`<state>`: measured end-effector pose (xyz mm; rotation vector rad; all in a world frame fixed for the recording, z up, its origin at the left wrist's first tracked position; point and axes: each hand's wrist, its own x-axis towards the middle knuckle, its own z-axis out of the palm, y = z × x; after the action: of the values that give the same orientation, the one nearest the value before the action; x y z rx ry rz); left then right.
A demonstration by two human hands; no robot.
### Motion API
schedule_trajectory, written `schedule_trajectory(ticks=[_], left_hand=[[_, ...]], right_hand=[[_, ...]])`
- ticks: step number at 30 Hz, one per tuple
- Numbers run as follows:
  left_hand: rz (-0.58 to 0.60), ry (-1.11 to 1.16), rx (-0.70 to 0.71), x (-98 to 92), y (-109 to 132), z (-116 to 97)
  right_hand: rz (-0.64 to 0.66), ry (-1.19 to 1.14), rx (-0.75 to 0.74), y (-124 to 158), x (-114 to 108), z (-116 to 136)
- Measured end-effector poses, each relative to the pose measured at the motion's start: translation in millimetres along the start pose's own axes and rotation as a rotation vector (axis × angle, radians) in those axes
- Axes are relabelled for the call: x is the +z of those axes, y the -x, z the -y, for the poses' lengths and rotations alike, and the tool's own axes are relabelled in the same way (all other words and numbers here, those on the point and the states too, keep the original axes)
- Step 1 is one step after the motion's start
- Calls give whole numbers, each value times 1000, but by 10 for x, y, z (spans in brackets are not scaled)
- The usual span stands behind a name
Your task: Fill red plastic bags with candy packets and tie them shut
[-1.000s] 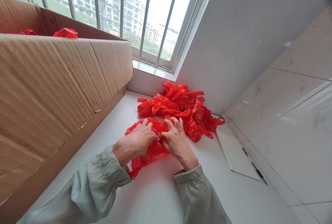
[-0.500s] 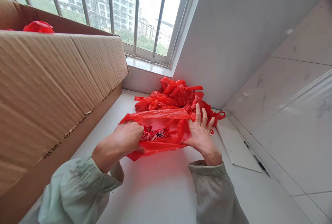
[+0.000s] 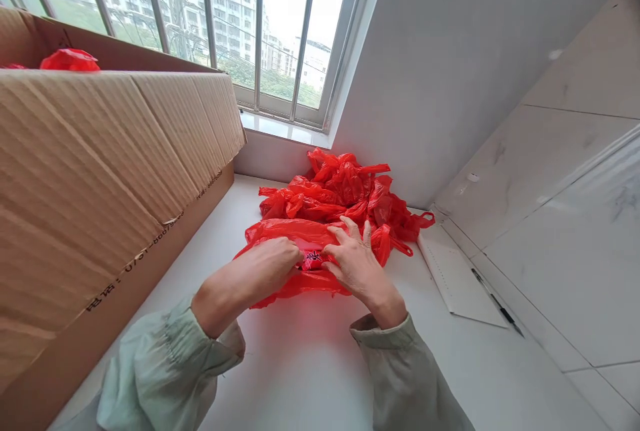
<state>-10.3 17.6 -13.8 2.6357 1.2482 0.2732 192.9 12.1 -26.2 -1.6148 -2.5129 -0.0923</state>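
Observation:
A thin red plastic bag (image 3: 285,228) lies on the white surface with its mouth spread wide. Inside it shows a shiny red packet (image 3: 313,260) with dark printed characters. My left hand (image 3: 273,261) reaches into the bag's mouth from the left, its fingers curled closed at the packet's left end; the fingertips are partly hidden. From the right, my right hand (image 3: 356,259) reaches in with fingers apart, some fingertips at the packet's right end and others over the bag's far edge.
Behind the bag lies a heap of crumpled red plastic bags (image 3: 345,181) against the wall. A large cardboard box (image 3: 120,138) stands at left with red plastic (image 3: 70,60) inside. A notepad (image 3: 457,278) and a pen (image 3: 497,302) lie at right. A barred window (image 3: 257,31) is behind.
Both hands have moved inward, closer together over the packet. The bag's opening has narrowed, and less of its contents shows. My right hand has left the bag's right side.

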Motion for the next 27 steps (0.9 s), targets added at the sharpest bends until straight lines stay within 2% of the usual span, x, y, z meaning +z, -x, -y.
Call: schedule_trajectory(ticks=[3, 6, 9, 11, 14, 16, 19, 22, 27], left_hand=[[161, 24, -98, 62, -9, 86], [194, 58, -128, 89, 5, 150], [207, 27, -156, 56, 12, 137], [180, 5, -133, 10, 6, 97], [95, 9, -44, -41, -20, 29], [52, 20, -12, -32, -41, 4], [-12, 94, -50, 66, -62, 26], [-12, 176, -127, 208, -69, 108], [45, 105, -151, 329, -88, 223]], right_hand=[[103, 50, 87, -12, 108, 0], [171, 86, 239, -4, 130, -52], [163, 130, 322, 8, 70, -97], [161, 103, 298, 21, 27, -111], [162, 5, 179, 35, 0, -90], [97, -21, 79, 24, 19, -42], [-45, 11, -28, -33, 113, 63], [-100, 62, -68, -107, 270, 141], [-95, 133, -43, -156, 497, 102]])
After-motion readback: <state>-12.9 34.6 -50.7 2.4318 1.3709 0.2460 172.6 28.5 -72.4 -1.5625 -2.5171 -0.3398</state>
